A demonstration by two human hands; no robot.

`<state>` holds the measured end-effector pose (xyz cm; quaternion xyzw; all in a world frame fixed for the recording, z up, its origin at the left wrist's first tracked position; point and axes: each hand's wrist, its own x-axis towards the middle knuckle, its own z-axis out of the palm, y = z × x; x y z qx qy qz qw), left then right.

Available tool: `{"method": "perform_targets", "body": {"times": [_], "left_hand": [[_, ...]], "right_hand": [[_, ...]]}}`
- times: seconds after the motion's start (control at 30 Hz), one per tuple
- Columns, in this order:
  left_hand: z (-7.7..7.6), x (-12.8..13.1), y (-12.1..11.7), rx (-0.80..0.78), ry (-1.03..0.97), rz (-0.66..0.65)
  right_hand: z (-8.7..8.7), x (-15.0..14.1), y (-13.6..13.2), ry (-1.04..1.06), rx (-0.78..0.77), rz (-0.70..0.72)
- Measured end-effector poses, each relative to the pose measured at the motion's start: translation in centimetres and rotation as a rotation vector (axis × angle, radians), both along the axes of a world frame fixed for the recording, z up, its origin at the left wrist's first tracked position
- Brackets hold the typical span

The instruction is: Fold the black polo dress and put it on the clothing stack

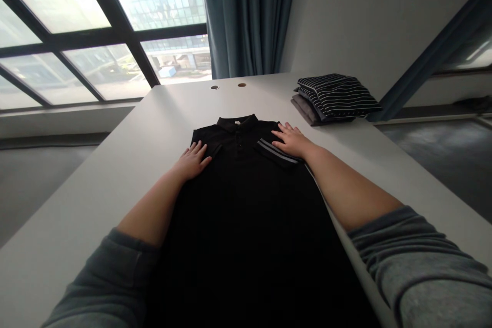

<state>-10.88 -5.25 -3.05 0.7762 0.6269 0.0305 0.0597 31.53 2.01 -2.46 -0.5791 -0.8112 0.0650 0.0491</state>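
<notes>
A black polo shirt [249,205] lies spread on the white table, collar [238,123] at the far end and lower part running toward me. Both of its sleeves are folded inward over the front; the right one shows a cuff [277,150] with pale stripes. My left hand [193,160] rests flat on the shirt's left shoulder side, fingers spread, beside the folded left sleeve. On the opposite side my right hand [291,141] lies flat over the folded right sleeve near the shoulder, its fingers apart. Neither hand grips the cloth.
A stack of folded clothes [334,97], black with white stripes on top, sits at the table's far right. Two round cable holes [242,85] are near the back edge of the white table [115,174]. Behind stand a blue curtain [249,15] and large windows [103,25].
</notes>
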Motion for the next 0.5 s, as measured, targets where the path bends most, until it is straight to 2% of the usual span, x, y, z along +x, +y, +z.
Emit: {"method": "perform_targets", "body": {"times": [0.1, 0.2, 0.4, 0.5], "left_hand": [[0.2, 0.4, 0.0, 0.004, 0.0, 0.029], [0.3, 0.5, 0.1, 0.015, 0.002, 0.025], [0.5, 0.9, -0.3, 0.041, 0.062, 0.004], [0.9, 1.4, -0.7, 0.112, 0.084, -0.098]], "right_hand": [[0.4, -0.7, -0.8, 0.014, 0.05, 0.102], [0.1, -1.8, -1.5, 0.064, 0.013, 0.207], [-0.9, -2.8, -1.6, 0.025, -0.123, 0.198], [-0.8, -2.7, -1.5, 0.017, -0.133, 0.21]]}}
